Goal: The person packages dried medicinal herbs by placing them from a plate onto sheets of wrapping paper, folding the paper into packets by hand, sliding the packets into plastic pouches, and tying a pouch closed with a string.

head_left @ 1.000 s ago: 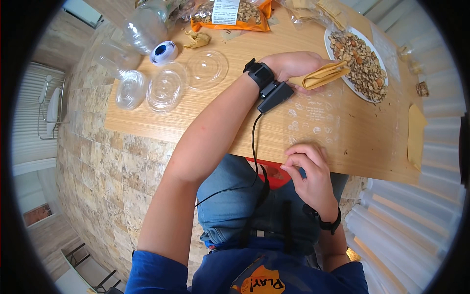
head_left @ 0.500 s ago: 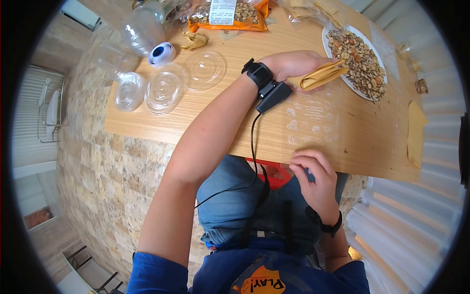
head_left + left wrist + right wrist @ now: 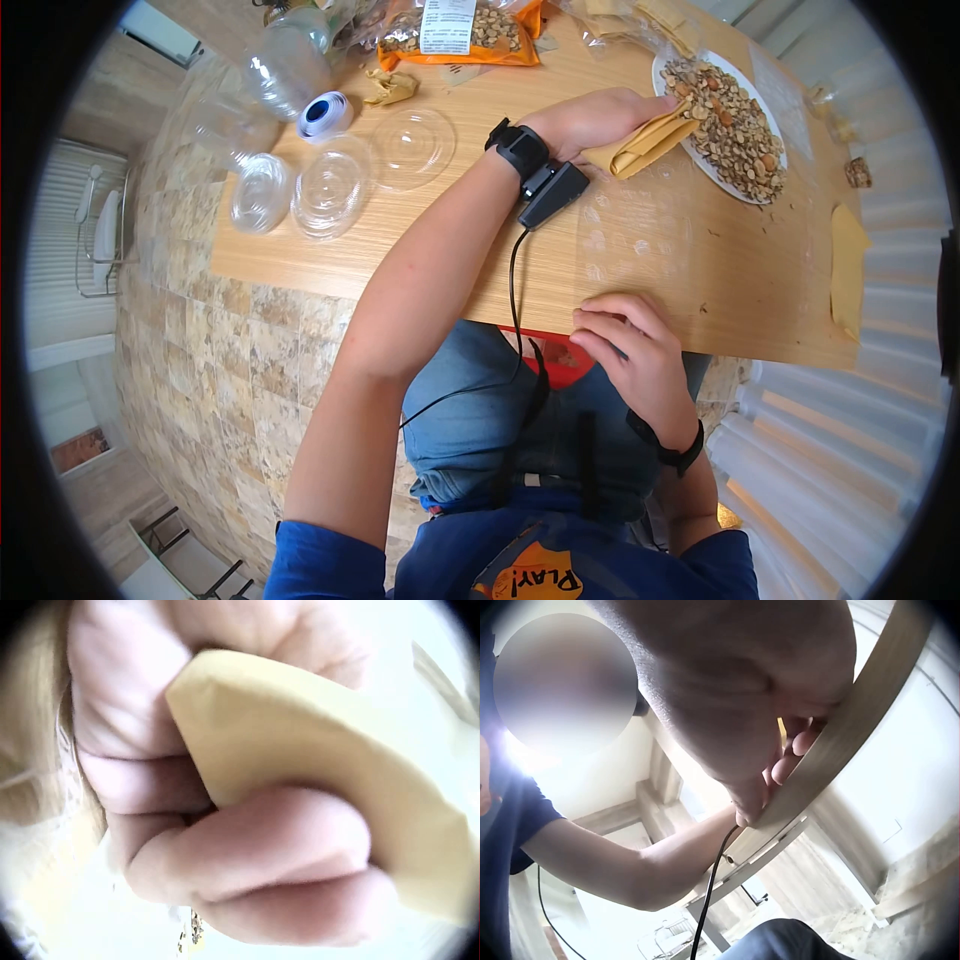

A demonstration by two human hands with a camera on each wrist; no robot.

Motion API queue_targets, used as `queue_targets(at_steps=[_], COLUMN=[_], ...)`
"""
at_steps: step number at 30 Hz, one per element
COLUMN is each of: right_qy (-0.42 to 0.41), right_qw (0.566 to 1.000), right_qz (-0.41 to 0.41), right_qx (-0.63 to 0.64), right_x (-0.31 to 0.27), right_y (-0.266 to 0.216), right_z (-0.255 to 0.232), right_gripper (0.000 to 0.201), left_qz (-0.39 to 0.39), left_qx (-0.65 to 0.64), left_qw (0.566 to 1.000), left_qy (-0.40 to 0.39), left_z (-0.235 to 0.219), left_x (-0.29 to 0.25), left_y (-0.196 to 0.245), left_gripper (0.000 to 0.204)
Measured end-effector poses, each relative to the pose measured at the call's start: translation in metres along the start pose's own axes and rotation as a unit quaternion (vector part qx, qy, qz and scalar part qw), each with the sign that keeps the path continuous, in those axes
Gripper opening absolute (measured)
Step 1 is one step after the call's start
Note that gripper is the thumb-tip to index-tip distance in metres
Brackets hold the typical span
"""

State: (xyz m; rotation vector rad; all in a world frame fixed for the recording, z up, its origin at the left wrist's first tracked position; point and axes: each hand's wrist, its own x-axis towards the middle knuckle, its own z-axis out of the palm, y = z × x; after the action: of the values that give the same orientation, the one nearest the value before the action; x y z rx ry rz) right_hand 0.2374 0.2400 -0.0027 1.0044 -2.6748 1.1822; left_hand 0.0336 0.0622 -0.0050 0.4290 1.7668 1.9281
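Tabletop below, left hand partly hides folded paper.

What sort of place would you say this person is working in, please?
Probably a room in a home, perhaps a dining area: there is a wooden table with a plate of cereal-like mix, a stone-patterned tiled floor and a sheer pale curtain.

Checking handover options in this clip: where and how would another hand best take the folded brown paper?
Probably by the end nearest the plate, pinched across its layers, coming from the right. The folded brown paper juts past the left hand there, while that hand's fingers curl round it and the left forearm lies on the other side.
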Motion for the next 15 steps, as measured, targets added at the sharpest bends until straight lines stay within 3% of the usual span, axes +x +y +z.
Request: queue_targets(at_steps=[2,8,11,15], right_qy=[-0.002,-0.019,-0.022,-0.047], right_qw=[0.996,0.993,0.994,0.991], right_qz=[0.051,0.084,0.066,0.095], right_qx=[0.074,0.079,0.089,0.084], right_x=[0.001,0.004,0.004,0.002], right_y=[0.003,0.001,0.001,0.002], right_z=[0.002,0.0,-0.003,-0.002], right_gripper=[0.012,0.008,0.008,0.008], left_qz=[0.017,-0.031,0.005,0.038], left_qx=[0.002,0.032,0.019,0.11], left_qw=[1.0,0.999,1.0,0.992], left_qy=[0.004,0.001,-0.017,-0.039], left_z=[-0.003,-0.003,-0.006,-0.02], left_x=[0.004,0.0,0.004,0.01], left_y=[-0.004,0.002,-0.007,-0.018], left_gripper=[0.049,0.043,0.037,0.026])
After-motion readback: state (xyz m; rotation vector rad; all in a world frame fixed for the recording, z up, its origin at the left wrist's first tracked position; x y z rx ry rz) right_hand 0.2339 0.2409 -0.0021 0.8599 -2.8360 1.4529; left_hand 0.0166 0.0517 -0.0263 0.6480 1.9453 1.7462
